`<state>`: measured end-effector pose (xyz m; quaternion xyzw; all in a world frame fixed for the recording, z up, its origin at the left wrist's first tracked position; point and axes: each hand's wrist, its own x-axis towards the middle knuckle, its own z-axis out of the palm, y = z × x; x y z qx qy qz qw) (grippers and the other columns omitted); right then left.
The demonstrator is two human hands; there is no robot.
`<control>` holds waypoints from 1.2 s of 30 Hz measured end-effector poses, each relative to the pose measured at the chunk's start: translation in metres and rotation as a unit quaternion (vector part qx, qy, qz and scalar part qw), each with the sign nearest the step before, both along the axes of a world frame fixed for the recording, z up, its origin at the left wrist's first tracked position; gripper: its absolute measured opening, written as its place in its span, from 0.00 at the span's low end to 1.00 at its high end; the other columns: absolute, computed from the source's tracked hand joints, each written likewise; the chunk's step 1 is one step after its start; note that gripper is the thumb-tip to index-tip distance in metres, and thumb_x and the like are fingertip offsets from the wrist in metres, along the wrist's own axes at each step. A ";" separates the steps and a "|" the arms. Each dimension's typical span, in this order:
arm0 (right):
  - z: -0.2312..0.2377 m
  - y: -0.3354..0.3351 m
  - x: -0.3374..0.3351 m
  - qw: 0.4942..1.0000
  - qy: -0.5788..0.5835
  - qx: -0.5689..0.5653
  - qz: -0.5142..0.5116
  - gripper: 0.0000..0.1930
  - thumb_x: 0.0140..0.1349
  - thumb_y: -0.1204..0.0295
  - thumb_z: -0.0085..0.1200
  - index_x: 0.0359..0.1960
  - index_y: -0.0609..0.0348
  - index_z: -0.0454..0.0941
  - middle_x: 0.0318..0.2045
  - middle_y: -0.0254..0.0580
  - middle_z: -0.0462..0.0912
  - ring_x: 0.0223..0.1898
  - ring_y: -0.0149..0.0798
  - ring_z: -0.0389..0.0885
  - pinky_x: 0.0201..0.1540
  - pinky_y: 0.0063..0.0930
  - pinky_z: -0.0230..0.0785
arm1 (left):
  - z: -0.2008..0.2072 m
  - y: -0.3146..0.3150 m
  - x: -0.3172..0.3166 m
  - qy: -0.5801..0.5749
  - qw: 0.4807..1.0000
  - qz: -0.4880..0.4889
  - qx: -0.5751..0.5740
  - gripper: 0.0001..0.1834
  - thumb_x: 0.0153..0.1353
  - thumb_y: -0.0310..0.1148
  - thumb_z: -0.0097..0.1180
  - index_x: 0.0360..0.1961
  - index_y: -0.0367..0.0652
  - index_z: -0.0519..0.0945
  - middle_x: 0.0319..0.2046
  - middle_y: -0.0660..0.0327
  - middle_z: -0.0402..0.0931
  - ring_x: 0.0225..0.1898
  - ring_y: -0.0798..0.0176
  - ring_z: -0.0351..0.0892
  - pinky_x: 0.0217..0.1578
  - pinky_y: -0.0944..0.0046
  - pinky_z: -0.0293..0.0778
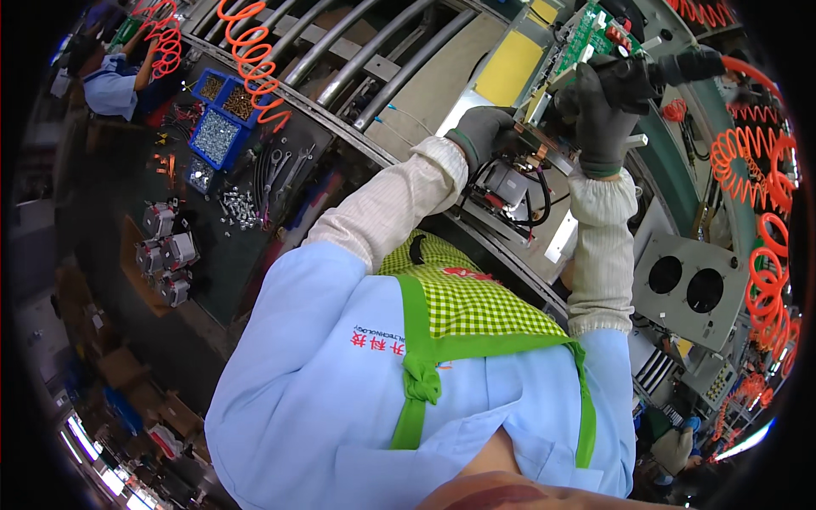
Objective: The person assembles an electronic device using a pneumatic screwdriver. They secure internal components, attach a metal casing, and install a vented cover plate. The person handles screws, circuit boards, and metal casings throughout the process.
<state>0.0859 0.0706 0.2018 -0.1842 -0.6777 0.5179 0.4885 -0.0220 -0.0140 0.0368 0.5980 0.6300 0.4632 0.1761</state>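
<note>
My right hand (pixel 605 123), in a dark glove, is wrapped around a black air tool (pixel 627 83) with a red-orange hose at its far right end. The tool lies over a metal assembly with a green circuit board (pixel 585 41) and a yellow panel (pixel 510 68). My left hand (pixel 483 136), also gloved, is closed at the assembly's near left side, next to a copper-coloured bar (pixel 541 151). What its fingers hold is hidden. Below the bar sits a grey boxy part (pixel 507 183) with black cables.
Metal rollers (pixel 365 64) run along the upper left. Blue bins (pixel 214 136) of small fasteners, wrenches (pixel 276 166) and grey motors (pixel 170 251) lie at left. A grey panel with two round holes (pixel 687 274) stands at right. Orange coiled hoses (pixel 255 59) hang around. Another person (pixel 110 81) works far left.
</note>
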 end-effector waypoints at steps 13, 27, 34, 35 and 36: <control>-0.012 0.010 0.004 1.000 0.003 -0.024 -0.016 0.12 0.55 0.79 0.59 0.40 0.62 0.72 0.24 0.35 0.78 0.21 0.26 0.75 0.22 0.21 0.68 | 0.003 0.001 -0.008 -0.017 0.998 -0.054 0.031 0.07 0.55 0.27 0.57 0.35 0.37 0.79 0.35 0.51 0.77 0.35 0.49 0.78 0.36 0.59 0.73; -0.016 0.010 0.007 1.000 0.018 -0.016 -0.007 0.11 0.55 0.80 0.59 0.39 0.63 0.72 0.24 0.32 0.77 0.21 0.25 0.74 0.23 0.22 0.68 | 0.054 -0.087 0.005 -0.339 0.935 0.005 -0.108 0.14 0.60 0.31 0.47 0.45 0.38 0.77 0.26 0.61 0.78 0.28 0.72 0.77 0.32 0.70 0.74; -0.018 0.021 0.009 0.992 -0.020 0.108 -0.069 0.11 0.56 0.77 0.60 0.39 0.62 0.73 0.27 0.32 0.78 0.26 0.24 0.75 0.29 0.19 0.70 | -0.030 -0.133 0.054 -0.152 0.975 -0.037 -0.155 0.19 0.58 0.38 0.54 0.48 0.41 0.76 0.42 0.53 0.78 0.41 0.56 0.80 0.43 0.60 0.75; -0.015 0.015 0.010 0.998 -0.018 0.036 -0.045 0.10 0.56 0.77 0.59 0.39 0.62 0.74 0.26 0.32 0.78 0.25 0.24 0.76 0.28 0.20 0.70 | -0.043 -0.128 0.056 -0.131 0.981 -0.013 -0.144 0.20 0.58 0.39 0.55 0.50 0.41 0.75 0.43 0.52 0.77 0.41 0.55 0.80 0.43 0.60 0.75; -0.015 0.010 0.011 0.999 -0.014 -0.036 -0.022 0.10 0.56 0.76 0.59 0.39 0.62 0.74 0.25 0.33 0.78 0.24 0.25 0.76 0.27 0.21 0.70 | -0.057 -0.124 0.057 -0.110 0.985 0.011 -0.132 0.21 0.58 0.39 0.55 0.51 0.42 0.74 0.44 0.52 0.77 0.42 0.54 0.80 0.43 0.59 0.75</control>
